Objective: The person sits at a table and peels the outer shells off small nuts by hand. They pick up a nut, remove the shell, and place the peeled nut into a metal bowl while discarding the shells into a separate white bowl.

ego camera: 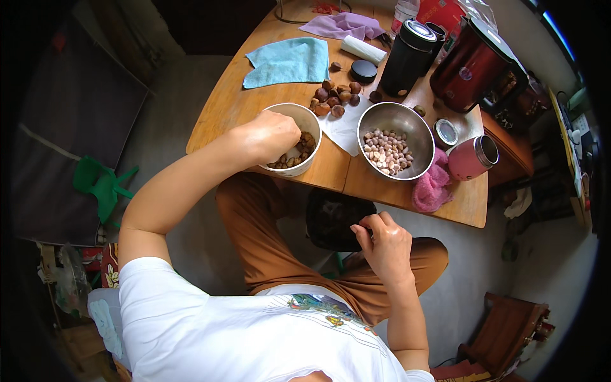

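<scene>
My left hand (267,136) reaches down inside a white tub (317,123) at the table's front edge. Its fingertips are hidden behind the knuckles, among what look like unshelled peanuts (306,143). To the right of the tub stands a stainless steel bowl (420,125) with many shelled peanuts (387,152) spread over its bottom. My right hand (387,241) hovers over my lap, beside a black bin (329,224) between my knees. Its thumb and index finger are bent close together; whether anything small is between them cannot be seen.
Round brown fruits or nuts (334,98) lie behind the tub by a white sheet (344,136). A pink flask (470,160) and pink cloth (432,186) sit right of the bowl. Farther back are a black thermos (405,62), red kettle (470,67) and blue cloth (289,62).
</scene>
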`<state>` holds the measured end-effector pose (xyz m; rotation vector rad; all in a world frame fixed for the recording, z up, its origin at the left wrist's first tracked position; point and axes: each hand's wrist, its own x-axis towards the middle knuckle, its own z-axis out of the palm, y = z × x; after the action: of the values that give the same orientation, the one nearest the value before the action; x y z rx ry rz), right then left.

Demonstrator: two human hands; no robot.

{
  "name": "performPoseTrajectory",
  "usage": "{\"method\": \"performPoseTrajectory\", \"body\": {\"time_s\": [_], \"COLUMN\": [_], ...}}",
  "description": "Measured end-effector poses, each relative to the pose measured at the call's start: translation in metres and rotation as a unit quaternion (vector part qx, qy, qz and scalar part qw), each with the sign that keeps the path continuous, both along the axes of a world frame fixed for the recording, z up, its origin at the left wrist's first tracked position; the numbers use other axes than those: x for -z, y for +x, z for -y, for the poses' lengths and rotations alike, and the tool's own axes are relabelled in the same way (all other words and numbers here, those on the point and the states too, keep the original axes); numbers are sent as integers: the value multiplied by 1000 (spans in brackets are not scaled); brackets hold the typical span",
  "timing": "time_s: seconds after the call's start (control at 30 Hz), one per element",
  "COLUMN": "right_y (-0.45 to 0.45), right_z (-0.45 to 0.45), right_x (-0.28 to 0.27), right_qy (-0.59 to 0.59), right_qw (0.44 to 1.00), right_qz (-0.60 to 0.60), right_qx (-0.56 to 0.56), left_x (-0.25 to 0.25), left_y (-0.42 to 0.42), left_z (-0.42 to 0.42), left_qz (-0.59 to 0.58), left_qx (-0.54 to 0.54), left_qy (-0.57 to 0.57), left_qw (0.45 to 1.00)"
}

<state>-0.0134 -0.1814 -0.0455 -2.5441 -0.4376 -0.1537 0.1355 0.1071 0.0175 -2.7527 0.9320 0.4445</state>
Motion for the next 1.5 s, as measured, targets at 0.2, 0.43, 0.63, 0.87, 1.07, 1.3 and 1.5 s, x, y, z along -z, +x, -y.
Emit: {"method": "performPoseTrajectory", "body": {"time_s": [0.2, 0.43, 0.63, 0.87, 1.07, 1.3, 1.5], "right_y": [-5, 0, 5, 1, 1, 5, 9], "right_z": [4, -6, -21, -5, -4, -6, -8], "right_x": [0, -15, -21, -17, -30, -29, -31], "right_qy": [34, 261, 567, 594, 514, 339, 327], "right_qw": [999, 962, 767, 751, 825, 937, 944], "right_qz": [11, -61, -277, -275, -225, -47, 11], "right_qx": [-4, -55, -111, -81, -69, -65, -37], "left_x": [-6, -44, 12, 29, 21, 12, 14], "left_y": [-5, -68, -106, -115, -118, -118, -121], "left_z": [-13, 17, 66, 90, 96, 108, 126], "left_qz": [11, -120, -240, -199, -101, 4, 48], "left_qx": [-80, -90, -91, -112, -89, -81, -103], "left_qy": [-113, -593, -758, -756, -714, -669, -689], "left_qw": [990, 791, 599, 613, 687, 739, 716]}}
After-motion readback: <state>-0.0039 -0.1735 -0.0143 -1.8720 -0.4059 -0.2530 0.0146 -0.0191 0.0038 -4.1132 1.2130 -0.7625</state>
